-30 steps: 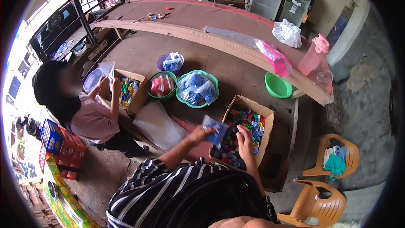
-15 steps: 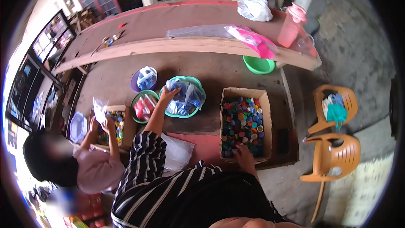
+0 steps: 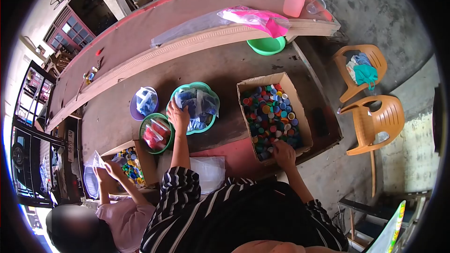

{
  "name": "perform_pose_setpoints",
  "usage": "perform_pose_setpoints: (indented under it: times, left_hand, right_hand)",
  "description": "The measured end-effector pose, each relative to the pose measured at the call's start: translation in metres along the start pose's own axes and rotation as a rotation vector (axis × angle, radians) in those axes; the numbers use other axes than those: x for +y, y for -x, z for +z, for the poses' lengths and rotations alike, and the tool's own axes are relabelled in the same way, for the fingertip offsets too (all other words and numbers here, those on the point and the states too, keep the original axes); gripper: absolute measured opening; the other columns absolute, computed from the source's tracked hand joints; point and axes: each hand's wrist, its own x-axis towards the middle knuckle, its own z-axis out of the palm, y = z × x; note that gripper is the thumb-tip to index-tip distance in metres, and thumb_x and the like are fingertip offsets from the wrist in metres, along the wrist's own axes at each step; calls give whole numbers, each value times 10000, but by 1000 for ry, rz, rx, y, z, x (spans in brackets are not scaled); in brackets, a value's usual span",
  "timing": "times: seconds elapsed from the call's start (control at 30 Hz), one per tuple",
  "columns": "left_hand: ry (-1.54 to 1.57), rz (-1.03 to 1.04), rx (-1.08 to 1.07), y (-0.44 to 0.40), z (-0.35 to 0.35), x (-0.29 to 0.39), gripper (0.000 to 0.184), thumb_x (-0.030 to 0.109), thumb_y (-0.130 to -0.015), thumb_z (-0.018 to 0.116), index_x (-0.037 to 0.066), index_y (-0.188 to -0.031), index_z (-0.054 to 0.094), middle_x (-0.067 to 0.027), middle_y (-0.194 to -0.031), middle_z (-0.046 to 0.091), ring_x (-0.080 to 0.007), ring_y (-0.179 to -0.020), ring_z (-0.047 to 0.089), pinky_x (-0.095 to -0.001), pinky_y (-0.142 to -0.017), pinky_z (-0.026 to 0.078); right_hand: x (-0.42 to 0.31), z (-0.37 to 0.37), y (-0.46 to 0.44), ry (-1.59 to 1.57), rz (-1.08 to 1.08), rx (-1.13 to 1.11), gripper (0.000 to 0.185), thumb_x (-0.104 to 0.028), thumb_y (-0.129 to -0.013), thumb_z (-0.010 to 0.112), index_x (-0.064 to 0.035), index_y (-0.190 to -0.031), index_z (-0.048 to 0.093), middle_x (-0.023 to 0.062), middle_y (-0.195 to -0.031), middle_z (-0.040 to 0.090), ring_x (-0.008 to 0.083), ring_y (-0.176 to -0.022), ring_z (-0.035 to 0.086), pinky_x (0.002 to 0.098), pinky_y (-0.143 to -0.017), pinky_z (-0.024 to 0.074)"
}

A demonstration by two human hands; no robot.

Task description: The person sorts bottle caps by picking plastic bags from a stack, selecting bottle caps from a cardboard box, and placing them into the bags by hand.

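My left hand (image 3: 178, 116) rests at the left side of a scalloped teal basket (image 3: 216, 121), fingers apart over clear plastic bags of blue bottle caps (image 3: 201, 105). It grips nothing that I can see. My right hand (image 3: 284, 155) is at the near end of a cardboard box (image 3: 300, 112) full of mixed-colour bottle caps (image 3: 271, 117). Its fingers are curled down among the caps, and whatever they hold is hidden. Flat clear plastic bags (image 3: 206, 173) lie on the table between my arms.
Beside the teal basket stand a green basket (image 3: 157, 149) with bagged red caps and a purple bowl (image 3: 145, 104). At left, a co-worker's hands (image 3: 107, 171) hold a clear bag by another cap box (image 3: 149, 164). A raised wooden shelf (image 3: 187, 49) runs behind; orange chairs (image 3: 379, 124) stand right.
My left hand has lowered onto the basket's left side and let go of the bag it held there. My right hand stays at the box's near end. The view has turned.
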Motion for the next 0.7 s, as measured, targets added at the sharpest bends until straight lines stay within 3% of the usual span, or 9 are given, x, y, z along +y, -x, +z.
perform_pose_setpoints:
  times: [0.03, 0.13, 0.17, 0.3, 0.53, 0.6, 0.7]
  left_hand:
    - [38, 55, -36, 5, 3, 4, 669, 170, -869, 649, 209, -1486, 394, -139, -1566, 324, -395, -1422, 304, -635, -1101, 233]
    - [-277, 320, -87, 15, 21, 1, 609, 234, -920, 585, 228, -1499, 399, -96, -1599, 286, -393, -1468, 232, -701, -1109, 140]
    - [-125, 300, -116, 16, 32, -4, 567, 355, -951, 530, 247, -1496, 414, -53, -1627, 232, -388, -1496, 161, -741, -1096, 62]
    - [-183, 314, -79, 22, 29, 9, 607, 474, -952, 508, 261, -1509, 393, -62, -1620, 244, -387, -1494, 164, -750, -1089, 56]
    - [-162, 313, -93, 14, 31, 1, 605, 531, -995, 412, 261, -1532, 350, -48, -1632, 215, -362, -1509, 119, -750, -1088, 1]
    - [-136, 336, -3, 15, 22, -1, 610, 522, -1000, 403, 232, -1534, 348, -56, -1633, 211, -361, -1510, 110, -736, -1097, -13]
    - [-25, 342, 36, 36, -20, 0, 509, 306, -958, 553, 177, -1442, 459, -93, -1607, 251, -373, -1495, 154, -696, -1127, 64]
  right_hand:
    - [1, 1, 0, -5, -1, 6, 149, -132, -824, 618, -97, -946, 696, 84, -935, 680, 335, -844, 665, 453, -741, 533]
    - [0, 3, -3, -19, -9, 19, 135, -132, -821, 622, -88, -928, 690, 90, -920, 679, 338, -827, 663, 453, -724, 533]
    - [-1, 2, -4, -21, -7, 22, 130, -132, -821, 622, -85, -923, 689, 91, -917, 677, 339, -824, 661, 453, -725, 532]
    - [-6, -2, -5, 6, 75, -32, 158, -134, -837, 630, -91, -970, 705, 97, -937, 670, 341, -883, 653, 450, -768, 520]
    - [-1, 5, -6, 39, 63, -33, 155, -139, -845, 623, -96, -971, 702, 97, -952, 682, 338, -892, 659, 445, -766, 522]
    - [1, 7, -5, 51, 38, -9, 149, -142, -852, 620, -99, -971, 699, 95, -953, 686, 337, -887, 661, 442, -763, 523]
    - [2, 5, -2, 45, -10, -9, 141, -124, -853, 625, -105, -975, 693, 91, -949, 689, 334, -882, 665, 434, -758, 527]
